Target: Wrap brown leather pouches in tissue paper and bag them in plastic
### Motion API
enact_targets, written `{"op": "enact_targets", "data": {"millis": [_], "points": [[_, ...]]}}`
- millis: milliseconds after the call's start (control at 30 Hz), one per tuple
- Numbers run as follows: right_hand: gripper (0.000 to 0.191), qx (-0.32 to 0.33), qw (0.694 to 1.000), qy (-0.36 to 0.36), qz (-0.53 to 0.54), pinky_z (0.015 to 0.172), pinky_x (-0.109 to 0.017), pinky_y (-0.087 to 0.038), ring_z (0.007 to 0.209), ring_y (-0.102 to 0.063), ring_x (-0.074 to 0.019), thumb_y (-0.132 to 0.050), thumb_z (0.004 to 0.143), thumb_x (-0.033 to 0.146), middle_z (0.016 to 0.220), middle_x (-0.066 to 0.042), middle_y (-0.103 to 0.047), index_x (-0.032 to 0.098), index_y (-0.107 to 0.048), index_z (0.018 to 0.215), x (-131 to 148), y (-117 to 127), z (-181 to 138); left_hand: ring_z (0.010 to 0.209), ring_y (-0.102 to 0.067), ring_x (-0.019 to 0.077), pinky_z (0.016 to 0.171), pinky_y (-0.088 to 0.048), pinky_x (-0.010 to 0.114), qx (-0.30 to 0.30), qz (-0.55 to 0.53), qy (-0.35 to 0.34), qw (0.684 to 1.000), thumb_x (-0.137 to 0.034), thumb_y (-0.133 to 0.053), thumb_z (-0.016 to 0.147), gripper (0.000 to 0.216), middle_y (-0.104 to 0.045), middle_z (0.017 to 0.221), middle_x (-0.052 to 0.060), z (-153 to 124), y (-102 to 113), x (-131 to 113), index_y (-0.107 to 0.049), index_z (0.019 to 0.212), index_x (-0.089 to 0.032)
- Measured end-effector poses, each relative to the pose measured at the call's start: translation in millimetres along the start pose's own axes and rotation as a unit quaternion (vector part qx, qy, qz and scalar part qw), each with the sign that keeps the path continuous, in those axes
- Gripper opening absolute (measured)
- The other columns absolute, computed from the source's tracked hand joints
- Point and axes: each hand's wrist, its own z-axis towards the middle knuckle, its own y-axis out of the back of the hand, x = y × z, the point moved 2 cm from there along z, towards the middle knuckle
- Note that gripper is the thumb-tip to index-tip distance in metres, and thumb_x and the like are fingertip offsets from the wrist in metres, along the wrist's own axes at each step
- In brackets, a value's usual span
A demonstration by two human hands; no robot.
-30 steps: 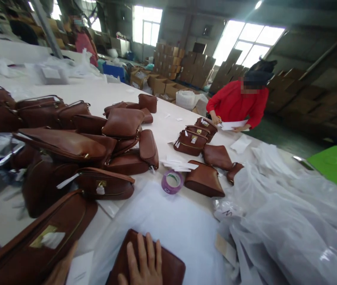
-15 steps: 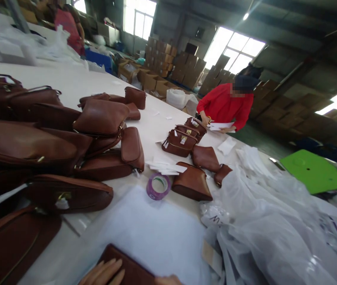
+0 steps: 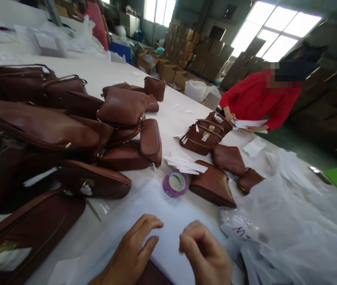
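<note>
The left hand point(image 3: 135, 249) is half-open, seemingly empty; the right hand point(image 3: 205, 253) is curled, its hold I cannot tell. Between them, lower, lies a brown leather bag point(image 3: 155, 276) beside white sheet point(image 3: 170, 242). Probably positioning step; gripping calls for lowering both.

The flat white worktop point(image 3: 171, 118) carries, towards its left edge, reddish-brown leather handbags point(image 3: 123, 105) with gold-coloured metal clasps point(image 3: 90, 182) and white paper tags point(image 3: 40, 177). By the near edge, a dark brown smooth-surfaced item point(image 3: 155, 275) meets a pale bluish-white thin sheet point(image 3: 144, 202). The round purple tape roll point(image 3: 171, 193) has a green-marked white inside. Towards the right edge, milky translucent plastic bags point(image 3: 299, 221) bear black handwritten lettering point(image 3: 242, 232); beyond that edge, a co-worker's long fabric sleeve point(image 3: 241, 93) is bright red.
</note>
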Motion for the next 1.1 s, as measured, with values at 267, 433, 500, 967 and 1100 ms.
{"op": "enact_targets", "data": {"millis": [267, 433, 500, 967, 1100], "points": [[0.039, 0.083, 0.909, -0.028, -0.408, 0.052, -0.028, -0.040, 0.063, -0.068, -0.0215, -0.062, 0.088, 0.032, 0.077, -0.002, -0.073, 0.027, -0.058, 0.127, -111.1, -45.5, 67.2, 0.136, -0.045, 0.0299, 0.114, -0.036, 0.050, 0.029, 0.244, -0.003, 0.969, -0.006, -0.051, 0.085, 0.049, -0.052, 0.143, 0.015, 99.9, -21.0, 52.4, -0.052, 0.133, -0.017], [0.026, 0.115, 0.884, -0.035, -0.451, 0.054, -0.028, -0.039, 0.069, -0.071, -0.0234, -0.055, 0.093, 0.034, 0.084, -0.006, -0.076, 0.028, -0.063, 0.118, -130.1, -44.1, 91.0, 0.120, -0.053, 0.0286, 0.105, -0.039, 0.046, 0.048, 0.307, -0.008, 0.950, -0.006, -0.055, 0.087, 0.035, -0.061, 0.125, 0.012, 116.7, -18.1, 59.2, -0.058, 0.119, -0.019], [0.032, 0.090, 0.895, -0.070, -0.430, 0.056, -0.029, -0.039, 0.070, -0.071, -0.0248, -0.052, 0.094, 0.033, 0.084, -0.007, -0.076, 0.027, -0.059, 0.125, -131.6, -35.6, 106.2, 0.109, -0.056, 0.0281, 0.099, -0.042, 0.043, 0.056, 0.314, -0.009, 0.948, -0.008, -0.060, 0.087, 0.025, -0.064, 0.110, 0.010, 120.4, -14.7, 59.5, -0.061, 0.109, -0.020], [0.013, 0.174, 0.950, -0.003, -0.260, 0.082, -0.032, -0.048, 0.092, -0.065, -0.0222, -0.073, 0.078, 0.026, 0.093, -0.003, -0.072, 0.023, -0.070, 0.090, -135.8, -41.0, 79.1, 0.093, -0.055, 0.0211, 0.091, -0.037, 0.035, 0.047, 0.306, -0.081, 0.947, -0.020, -0.071, 0.087, 0.015, -0.061, 0.093, 0.002, 115.1, 26.1, 37.8, -0.057, 0.084, -0.020], [0.005, 0.180, 0.939, 0.047, -0.290, 0.081, -0.031, -0.045, 0.088, -0.064, -0.0200, -0.070, 0.084, 0.025, 0.087, -0.002, -0.070, 0.022, -0.068, 0.081, -130.5, -32.5, 75.9, 0.087, -0.057, 0.0191, 0.086, -0.039, 0.032, 0.041, 0.275, -0.139, 0.950, -0.024, -0.076, 0.085, 0.021, -0.061, 0.085, -0.001, 111.0, 32.1, 37.9, -0.056, 0.080, -0.019]]}}
